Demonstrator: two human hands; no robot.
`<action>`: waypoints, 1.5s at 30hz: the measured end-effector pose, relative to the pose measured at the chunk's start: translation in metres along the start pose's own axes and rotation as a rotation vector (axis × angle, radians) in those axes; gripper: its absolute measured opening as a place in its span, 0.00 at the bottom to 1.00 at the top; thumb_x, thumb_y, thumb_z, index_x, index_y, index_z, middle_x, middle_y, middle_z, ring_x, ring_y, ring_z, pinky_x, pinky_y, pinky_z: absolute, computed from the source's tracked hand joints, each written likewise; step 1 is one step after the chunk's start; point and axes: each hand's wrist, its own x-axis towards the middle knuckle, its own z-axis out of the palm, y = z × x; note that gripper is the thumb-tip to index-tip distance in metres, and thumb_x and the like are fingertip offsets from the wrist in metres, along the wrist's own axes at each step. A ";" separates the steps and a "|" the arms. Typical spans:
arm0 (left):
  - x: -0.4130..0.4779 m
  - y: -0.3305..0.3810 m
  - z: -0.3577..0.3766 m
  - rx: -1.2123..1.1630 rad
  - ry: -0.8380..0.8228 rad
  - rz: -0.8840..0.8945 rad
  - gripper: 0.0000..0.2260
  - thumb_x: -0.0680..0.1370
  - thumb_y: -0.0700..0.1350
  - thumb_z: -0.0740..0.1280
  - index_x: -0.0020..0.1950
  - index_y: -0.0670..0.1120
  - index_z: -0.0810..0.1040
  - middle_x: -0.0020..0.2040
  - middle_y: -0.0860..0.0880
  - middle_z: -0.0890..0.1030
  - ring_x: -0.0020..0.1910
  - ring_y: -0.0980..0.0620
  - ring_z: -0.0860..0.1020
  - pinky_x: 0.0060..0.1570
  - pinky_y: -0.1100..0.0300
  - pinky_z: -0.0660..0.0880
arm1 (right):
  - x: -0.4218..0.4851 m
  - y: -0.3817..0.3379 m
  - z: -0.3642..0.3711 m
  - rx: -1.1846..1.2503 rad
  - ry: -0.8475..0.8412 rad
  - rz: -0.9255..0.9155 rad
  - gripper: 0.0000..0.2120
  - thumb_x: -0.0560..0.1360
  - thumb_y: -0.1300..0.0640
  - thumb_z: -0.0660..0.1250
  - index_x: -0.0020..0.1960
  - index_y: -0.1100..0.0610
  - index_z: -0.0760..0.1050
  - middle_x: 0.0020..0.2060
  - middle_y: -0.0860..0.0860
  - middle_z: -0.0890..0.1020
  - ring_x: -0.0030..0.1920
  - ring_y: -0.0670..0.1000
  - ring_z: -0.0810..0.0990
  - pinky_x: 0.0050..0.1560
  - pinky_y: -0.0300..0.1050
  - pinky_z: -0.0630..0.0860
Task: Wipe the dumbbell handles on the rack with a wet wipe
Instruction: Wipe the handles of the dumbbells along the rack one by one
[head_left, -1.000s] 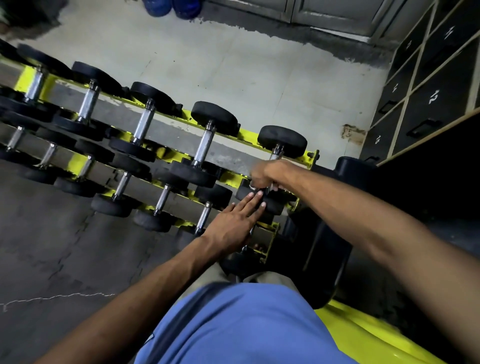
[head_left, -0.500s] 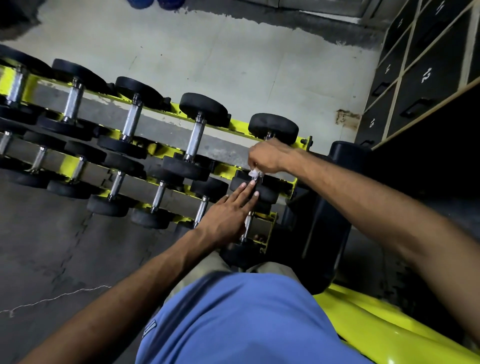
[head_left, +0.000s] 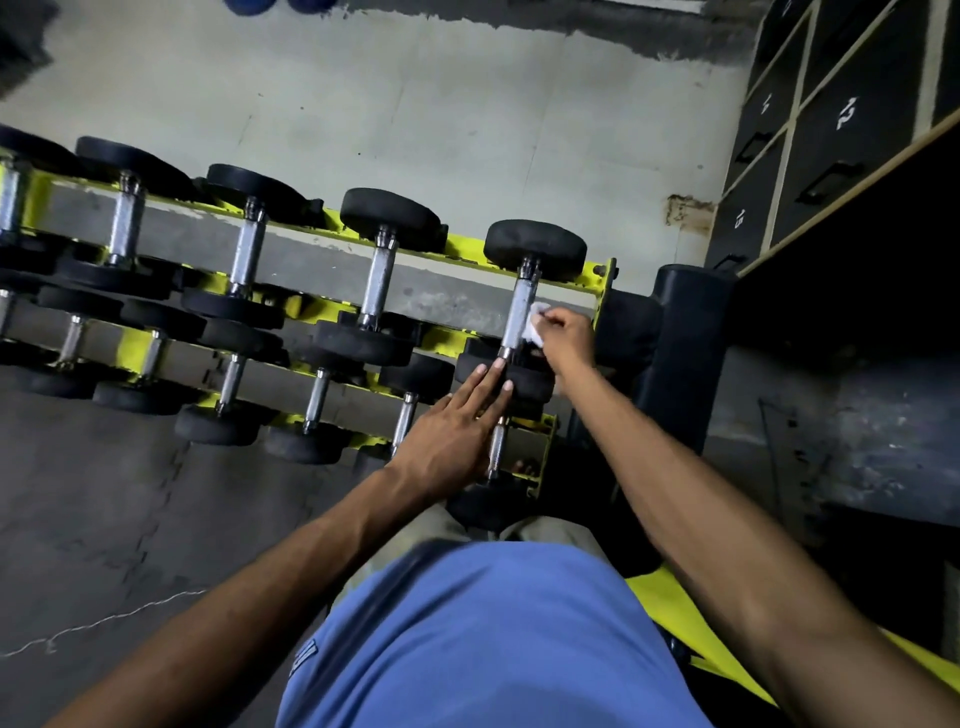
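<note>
A yellow tiered rack (head_left: 602, 275) holds several black dumbbells with chrome handles. The rightmost top-tier dumbbell has its chrome handle (head_left: 519, 312) bare along the left side. My right hand (head_left: 566, 335) grips a white wet wipe (head_left: 535, 325) and presses it against the right side of that handle. My left hand (head_left: 457, 421) lies flat, fingers together and stretched out, with its fingertips on the near black head (head_left: 524, 387) of the same dumbbell. A lower-tier handle (head_left: 496, 447) shows just right of my left hand.
Other dumbbells fill the rack to the left, such as one with handle (head_left: 376, 280). A black padded bench end (head_left: 675, 332) stands right of the rack. Numbered dark lockers (head_left: 831, 145) line the right wall. A yellow frame part (head_left: 691, 613) is by my right forearm.
My right hand has slid off the top of the handle to its right side, so the chrome is now uncovered. The left hand stays on the dumbbell head.
</note>
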 end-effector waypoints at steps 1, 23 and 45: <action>0.001 0.001 -0.002 -0.001 -0.006 0.002 0.44 0.81 0.48 0.68 0.86 0.47 0.40 0.84 0.46 0.31 0.84 0.48 0.36 0.79 0.49 0.59 | 0.005 -0.011 0.002 0.143 0.020 0.067 0.01 0.76 0.57 0.72 0.45 0.52 0.81 0.41 0.51 0.84 0.42 0.54 0.84 0.43 0.55 0.84; 0.002 -0.003 0.001 -0.054 -0.001 0.050 0.41 0.81 0.44 0.65 0.86 0.47 0.42 0.84 0.46 0.33 0.84 0.48 0.38 0.81 0.49 0.56 | 0.042 -0.053 0.021 0.833 0.038 0.468 0.08 0.78 0.59 0.60 0.50 0.58 0.78 0.46 0.56 0.84 0.42 0.56 0.82 0.45 0.46 0.76; 0.006 -0.009 -0.004 -0.037 -0.043 0.063 0.41 0.82 0.36 0.62 0.86 0.48 0.38 0.83 0.47 0.30 0.84 0.48 0.35 0.82 0.47 0.53 | 0.002 -0.072 -0.029 -1.417 -0.328 -1.089 0.12 0.80 0.53 0.58 0.58 0.48 0.78 0.55 0.47 0.83 0.50 0.54 0.84 0.39 0.44 0.74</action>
